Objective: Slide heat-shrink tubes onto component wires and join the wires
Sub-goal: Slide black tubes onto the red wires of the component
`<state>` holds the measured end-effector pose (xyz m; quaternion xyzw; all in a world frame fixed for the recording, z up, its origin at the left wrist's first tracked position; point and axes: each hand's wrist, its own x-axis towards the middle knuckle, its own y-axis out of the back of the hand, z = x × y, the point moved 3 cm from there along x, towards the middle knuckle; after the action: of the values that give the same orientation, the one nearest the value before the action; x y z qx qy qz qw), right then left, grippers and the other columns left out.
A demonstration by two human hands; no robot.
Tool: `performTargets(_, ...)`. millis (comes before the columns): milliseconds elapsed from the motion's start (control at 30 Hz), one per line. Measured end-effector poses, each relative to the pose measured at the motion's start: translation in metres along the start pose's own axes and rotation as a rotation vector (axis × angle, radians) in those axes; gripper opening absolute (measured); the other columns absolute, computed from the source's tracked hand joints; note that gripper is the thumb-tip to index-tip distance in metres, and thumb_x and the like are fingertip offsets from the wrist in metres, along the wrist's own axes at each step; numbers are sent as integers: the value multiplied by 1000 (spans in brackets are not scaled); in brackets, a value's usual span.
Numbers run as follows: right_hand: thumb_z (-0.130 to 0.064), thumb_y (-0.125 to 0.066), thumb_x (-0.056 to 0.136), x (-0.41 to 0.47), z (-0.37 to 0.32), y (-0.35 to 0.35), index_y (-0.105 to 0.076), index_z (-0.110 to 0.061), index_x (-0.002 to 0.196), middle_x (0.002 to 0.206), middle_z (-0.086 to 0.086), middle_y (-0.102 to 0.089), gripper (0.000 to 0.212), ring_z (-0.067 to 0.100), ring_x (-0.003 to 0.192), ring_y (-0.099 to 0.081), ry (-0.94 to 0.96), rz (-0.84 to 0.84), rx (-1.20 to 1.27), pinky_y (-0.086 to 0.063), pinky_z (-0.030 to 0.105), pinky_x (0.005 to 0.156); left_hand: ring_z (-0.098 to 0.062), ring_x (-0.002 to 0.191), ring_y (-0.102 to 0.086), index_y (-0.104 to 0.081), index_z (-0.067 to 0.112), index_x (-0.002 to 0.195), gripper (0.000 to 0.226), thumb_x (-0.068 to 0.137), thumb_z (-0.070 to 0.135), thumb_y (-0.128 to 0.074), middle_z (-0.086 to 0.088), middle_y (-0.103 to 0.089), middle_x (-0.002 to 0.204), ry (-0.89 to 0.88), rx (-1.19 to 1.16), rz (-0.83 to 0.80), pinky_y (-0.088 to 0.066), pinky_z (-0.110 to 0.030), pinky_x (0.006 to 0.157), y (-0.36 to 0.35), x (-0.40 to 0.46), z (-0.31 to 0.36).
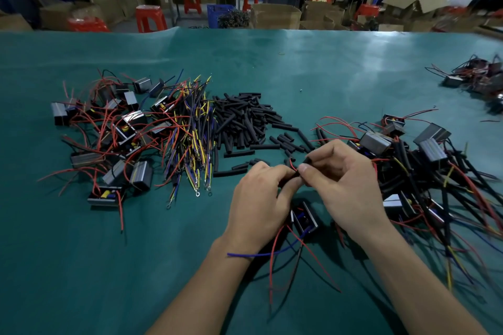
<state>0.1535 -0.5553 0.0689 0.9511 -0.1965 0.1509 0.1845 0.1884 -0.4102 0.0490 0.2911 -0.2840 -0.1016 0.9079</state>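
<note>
Work is well underway but far from over, judging by the piles. Far out to the left of the grip sits a heap of small boxes (pixel 109 139) trailing bare red wires, none with tubes on them as far as I can tell, so that looks like stock waiting its turn. Closer in, a bundle of coloured wires (pixel 190 133) with ring ends, then a spread of loose black tubes (pixel 245 122) just beyond the fingers.

Now the middle of the action: the left hand (pixel 258 198) has its fingers curled, pinching a black tube (pixel 290 178), and the right hand (pixel 345 179) meets it thumb to thumb, fingers curled round another black piece, with a thin red wire (pixel 292 164) poking up between them. I'd say a tube is being threaded onto that wire right here. Whether the wire is inside yet, I can't tell.

Directly beneath the grip, one small box (pixel 303 217) lies on the green surface (pixel 81 266), its red and blue wires running back toward the wrists.

To the right of the grip, a tangle of boxes with long black tubes (pixel 424 171) on their wires, so probably the finished lot.
</note>
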Motion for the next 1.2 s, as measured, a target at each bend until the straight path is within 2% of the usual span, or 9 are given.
performTargets(100, -6, -80, 84, -1, 1, -1, -65, -25, 81, 75, -5, -74, 24, 11, 71, -72, -2, 19, -30, -57, 34, 71, -16, 88, -58, -76, 21, 96, 14, 90, 29, -67, 5, -68, 83, 59, -48, -17, -48, -40, 80, 1, 0, 0)
performTargets(233, -5, -81, 83, 2, 6, 1, -66, -23, 81, 74, -3, -75, 23, 13, 71, -72, -59, 52, 34, -55, 33, 72, -14, 88, -66, -79, 26, 99, 31, 82, 25, -52, 7, -72, 87, 188, -225, -111, -55, -37, 82, 4, 0, -1)
performTargets(333, -4, -80, 83, 2, 6, 0, -67, -23, 81, 74, 0, -75, 23, 17, 70, -72, -74, 42, 79, -58, 38, 74, -9, 74, -72, -77, 34, 87, 26, 89, 17, -58, 9, -76, 77, 249, -363, -134, -61, -40, 72, 5, 3, -4)
performTargets(467, -3, -80, 83, 2, 3, 3, -68, -20, 83, 75, 4, -74, 21, 22, 72, -72, -61, 27, 118, -59, 46, 76, -9, 76, -74, -75, 44, 78, 33, 89, 14, -64, 10, -76, 75, 280, -416, -119, -62, -38, 76, 5, 4, -8)
performTargets(567, -3, -79, 84, 1, 1, 2, -68, -20, 83, 76, 4, -74, 20, 20, 72, -71, -66, 12, 117, -58, 47, 77, -9, 78, -74, -77, 33, 85, 24, 89, 11, -70, 9, -77, 77, 318, -443, -74, -61, -39, 83, 3, 4, -10)
performTargets(700, -3, -79, 84, 1, 2, 1, -69, -19, 84, 75, 5, -74, 19, 20, 69, -69, -90, 13, 126, -58, 45, 75, -15, 79, -74, -78, 21, 93, 17, 89, 6, -71, 4, -75, 79, 306, -461, -32, -61, -42, 80, 0, 4, -10)
performTargets(900, -3, -80, 83, 1, 5, 1, -68, -13, 85, 70, 4, -71, 16, 19, 66, -67, -120, 24, 146, -55, 35, 69, -21, 72, -65, -59, 30, 103, 33, 86, 7, -75, -1, -71, 70, 264, -485, 18, -50, -29, 69, 3, 3, -7)
performTargets(1067, -1, -78, 85, 1, 9, -6, -68, -13, 87, 72, 6, -72, 16, 20, 67, -69, -177, -13, 157, -59, 39, 71, -20, 84, -72, -52, 28, 107, 42, 82, 7, -79, 2, -73, 72, 309, -524, 0, -55, -50, 85, 2, 4, -11)
performTargets(1200, 1, -77, 86, 2, 10, -8, -67, -12, 88, 71, 10, -73, 16, 20, 65, -69, -235, -70, 243, -57, 28, 64, -17, 82, -73, -57, 27, 104, 36, 83, 9, -80, 2, -75, 73, 303, -529, -9, -57, -44, 83, 2, 5, -14)
